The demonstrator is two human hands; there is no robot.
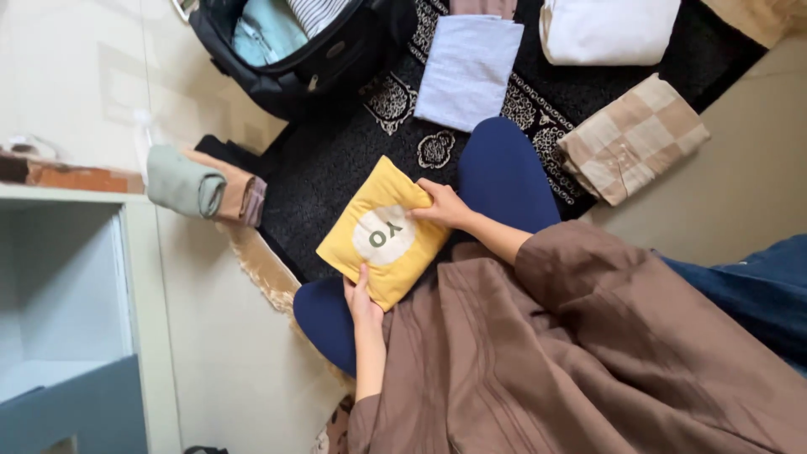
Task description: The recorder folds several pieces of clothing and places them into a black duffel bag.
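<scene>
While both hands [403,252] grip its edges, the folded yellow garment [382,234] shows a pale round patch.

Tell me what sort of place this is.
Probably a room at home, with someone sitting on the floor among clothes. A dark patterned rug lies over pale floor tiles, an open black bag holds garments, and folded clothes lie around. Both hands, left hand and right hand, hold a folded yellow garment.

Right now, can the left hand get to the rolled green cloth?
Probably yes. The left hand rests on the yellow folded shirt; the green roll lies beyond it on the floor, with nothing between them. It would need to let go and stretch.
</scene>
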